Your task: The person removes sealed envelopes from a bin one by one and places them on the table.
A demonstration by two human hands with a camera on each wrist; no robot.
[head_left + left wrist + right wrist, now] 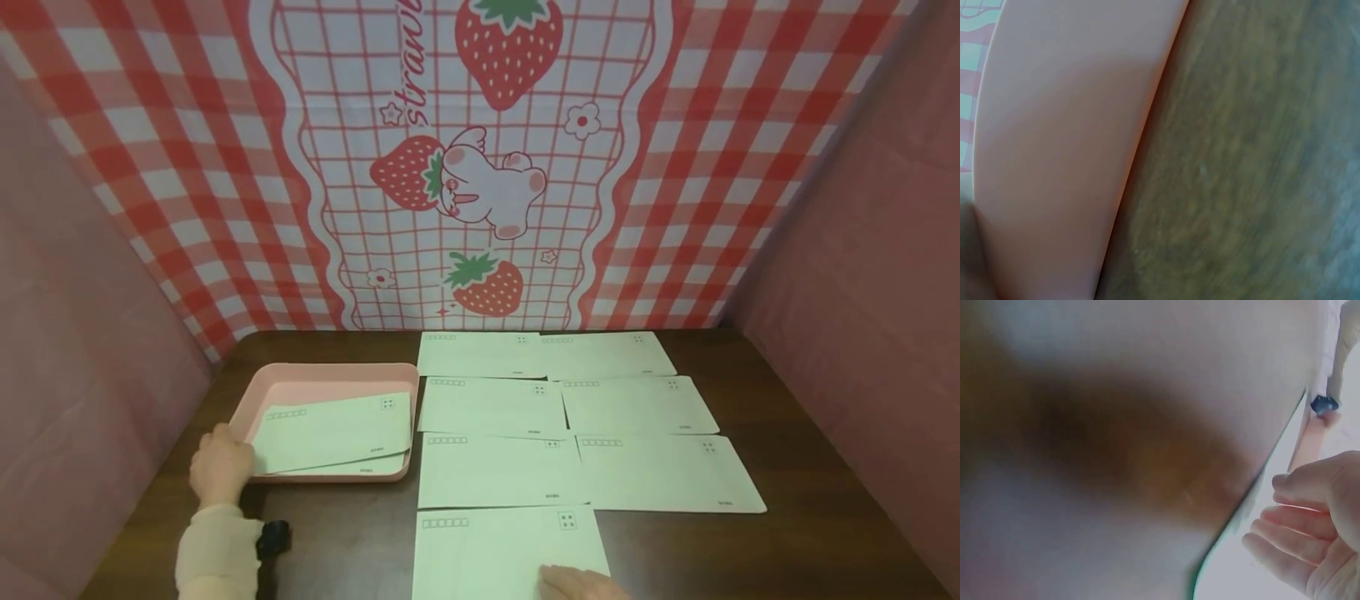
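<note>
In the head view my left hand (221,462) is at the near left corner of a pink tray (300,375). It pinches the left end of the top white envelope (337,429), which slants across the tray over another envelope. My left fingertips are mostly hidden there. The left wrist view catches the tray's outer wall (1066,150) and a bit of a finger (972,256) beside its rim. At the front, my right hand (581,585) lies over the right side of the nearest envelope (487,550). The right wrist view shows its fingers (1291,531) relaxed, holding nothing.
Several white envelopes lie in two columns right of the tray, including one at the back right (607,356) and one at the right (667,475). The dark wooden table (810,517) meets a strawberry-print cloth (487,167) behind and pink curtains (877,275) at the sides.
</note>
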